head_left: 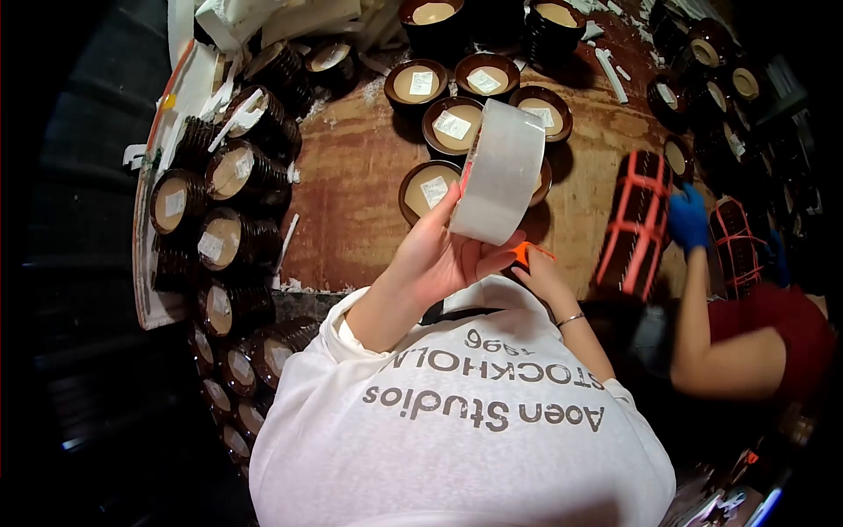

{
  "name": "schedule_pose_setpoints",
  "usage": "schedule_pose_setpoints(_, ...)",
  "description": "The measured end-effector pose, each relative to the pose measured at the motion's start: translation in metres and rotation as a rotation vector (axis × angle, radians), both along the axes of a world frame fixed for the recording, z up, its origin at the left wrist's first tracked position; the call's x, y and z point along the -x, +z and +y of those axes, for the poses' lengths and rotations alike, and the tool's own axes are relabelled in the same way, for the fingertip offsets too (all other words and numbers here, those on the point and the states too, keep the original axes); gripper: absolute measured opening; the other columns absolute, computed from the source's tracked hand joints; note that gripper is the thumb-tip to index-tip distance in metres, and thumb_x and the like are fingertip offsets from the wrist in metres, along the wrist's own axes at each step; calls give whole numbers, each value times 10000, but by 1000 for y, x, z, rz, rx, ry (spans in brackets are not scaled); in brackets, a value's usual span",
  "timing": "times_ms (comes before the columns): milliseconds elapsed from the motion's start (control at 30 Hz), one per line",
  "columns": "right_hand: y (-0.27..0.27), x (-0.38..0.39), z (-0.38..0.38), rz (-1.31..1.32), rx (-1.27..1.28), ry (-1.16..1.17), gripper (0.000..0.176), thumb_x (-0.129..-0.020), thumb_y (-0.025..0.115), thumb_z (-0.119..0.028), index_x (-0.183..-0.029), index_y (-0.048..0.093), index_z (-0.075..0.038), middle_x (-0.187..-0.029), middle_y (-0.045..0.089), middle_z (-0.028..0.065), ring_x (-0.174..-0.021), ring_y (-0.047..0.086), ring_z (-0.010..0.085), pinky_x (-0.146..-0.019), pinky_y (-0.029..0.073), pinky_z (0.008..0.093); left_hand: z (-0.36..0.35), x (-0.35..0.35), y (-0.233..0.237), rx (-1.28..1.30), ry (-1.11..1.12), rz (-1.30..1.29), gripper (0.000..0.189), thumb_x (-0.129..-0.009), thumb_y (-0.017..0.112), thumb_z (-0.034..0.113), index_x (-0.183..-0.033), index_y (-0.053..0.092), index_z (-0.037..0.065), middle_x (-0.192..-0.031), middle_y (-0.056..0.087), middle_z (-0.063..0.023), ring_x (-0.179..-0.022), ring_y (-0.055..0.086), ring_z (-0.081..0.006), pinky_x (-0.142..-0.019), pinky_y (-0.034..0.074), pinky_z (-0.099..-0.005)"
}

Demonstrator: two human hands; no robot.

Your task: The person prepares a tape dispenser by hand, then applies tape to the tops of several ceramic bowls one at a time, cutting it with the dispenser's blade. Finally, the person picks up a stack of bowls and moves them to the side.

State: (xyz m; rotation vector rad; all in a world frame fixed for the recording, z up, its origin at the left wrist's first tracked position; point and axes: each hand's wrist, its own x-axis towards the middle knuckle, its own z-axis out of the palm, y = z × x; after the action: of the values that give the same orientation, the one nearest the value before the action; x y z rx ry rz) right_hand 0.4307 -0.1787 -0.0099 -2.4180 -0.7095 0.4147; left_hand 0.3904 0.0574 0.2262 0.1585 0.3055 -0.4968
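Note:
My left hand (439, 250) grips a wide roll of clear packing tape (502, 176), tilted up in front of my chest. Below the roll, close to my body, my right hand (546, 279) is closed on a bright orange object (532, 253); most of it is hidden, so its kind does not show. Just beyond the tape stand brown glazed dishes with beige centres and white paper labels, among them a near dish (415, 200) and a dish behind it (436, 136). The roll partly covers some of them.
Labelled brown dishes in stacks (230, 241) line the table's left side. At right, a co-worker's blue-gloved hand (689, 218) touches a dish stack bound with red straps (634, 224). White foam scraps (612, 75) lie on the wooden table (351, 189). More stacks stand far right.

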Motion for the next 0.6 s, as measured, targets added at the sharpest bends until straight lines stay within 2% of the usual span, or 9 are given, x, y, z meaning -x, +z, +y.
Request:
schedule_pose_setpoints(67,0,3,3,48,107,-2,437,-780,605,-272,-1052,478,46,-979,562,232,-938,525,377,-820,417,424,1,1,-1,19,-10,3,513,-921,295,462,-1235,402,71,-1089,545,-128,-968,578,-284,-774,532,-410)
schedule_pose_setpoints(100,4,2,6,48,108,-4,437,-780,605,-272,-1052,478,46,-979,562,232,-938,525,377,-820,417,424,2,1,-1,46,3,-10,451,-929,288,374,-1167,444,23,-1057,556,-146,-959,583,-284,-788,524,-419)
schedule_pose_setpoints(167,25,-3,13,143,-55,-12,378,-803,591,-255,-1033,512,34,-1004,563,208,-943,549,320,-827,428,378,2,1,-3,74,16,-21,405,-936,282,285,-1098,485,-25,-1025,566,-163,-950,587,-283,-803,517,-429)
schedule_pose_setpoints(200,51,-4,22,146,-54,-15,378,-803,591,-255,-1033,512,34,-1004,563,208,-943,549,320,-827,428,378,2,2,-5,101,8,7,476,-926,266,391,-1163,447,21,-1046,561,-150,-946,589,-284,-786,522,-427)
schedule_pose_setpoints(233,93,-6,35,239,-353,-116,362,-817,582,-249,-1039,519,29,-1008,568,178,-952,551,276,-832,427,348,1,2,-7,127,-3,36,555,-916,249,497,-1228,409,67,-1066,556,-136,-941,590,-284,-770,528,-426)
schedule_pose_setpoints(267,134,-7,46,327,-654,-220,346,-831,574,-243,-1045,526,24,-1012,574,147,-961,554,231,-837,426,318,1,2,-9,127,-11,42,555,-916,249,497,-1228,409,67,-1066,556,-136,-941,590,-284,-770,528,-426)
schedule_pose_setpoints(333,199,-10,62,370,-961,-239,362,-844,564,-233,-1079,506,37,-1014,567,96,-966,535,173,-842,418,289,0,3,-12,112,-29,45,576,-912,225,514,-1214,422,65,-1032,566,-132,-904,600,-276,-744,535,-422)
schedule_pose_setpoints(467,258,-12,86,339,-1130,-99,374,-843,551,-192,-1113,458,49,-1020,559,100,-971,527,175,-849,416,299,-5,5,-22,103,-19,-61,590,-910,209,524,-1198,434,60,-1000,571,-127,-863,605,-269,-703,541,-405)
schedule_pose_setpoints(600,265,-17,101,594,-1163,-89,412,-835,538,-181,-1138,379,48,-994,552,144,-882,550,149,-747,456,252,-9,5,-19,-22,11,-83,603,-910,180,529,-1182,443,59,-984,571,-131,-807,604,-253,-658,540,-392)
